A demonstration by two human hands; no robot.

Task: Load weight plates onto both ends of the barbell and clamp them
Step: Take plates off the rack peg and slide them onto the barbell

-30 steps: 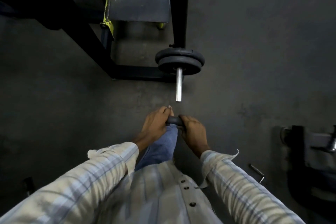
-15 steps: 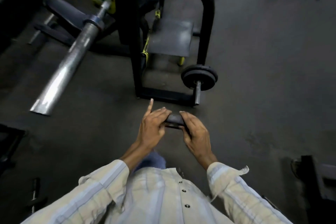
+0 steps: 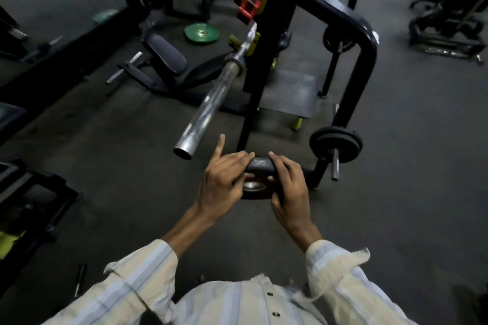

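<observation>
I hold a small black weight plate (image 3: 257, 166) with a metal-ringed centre hole in both hands, at chest height in front of me. My left hand (image 3: 224, 179) grips its left edge with the index finger sticking up. My right hand (image 3: 289, 187) grips its right edge. The barbell (image 3: 211, 99) rests on a black rack, and its bare silver sleeve end points toward me, just up and left of the plate. The far part of the bar runs behind the rack upright.
A black rack upright (image 3: 266, 60) stands right of the barbell. Black plates (image 3: 335, 141) sit on a storage peg at the right, another plate (image 3: 339, 39) higher up. A green plate (image 3: 202, 32) lies on the floor beyond a bench (image 3: 165, 57). Dark rubber floor around.
My view has lifted from the floor to the rack, bringing the barbell sleeve into view. Both hands have raised the plate and tilted it so its centre hole shows.
</observation>
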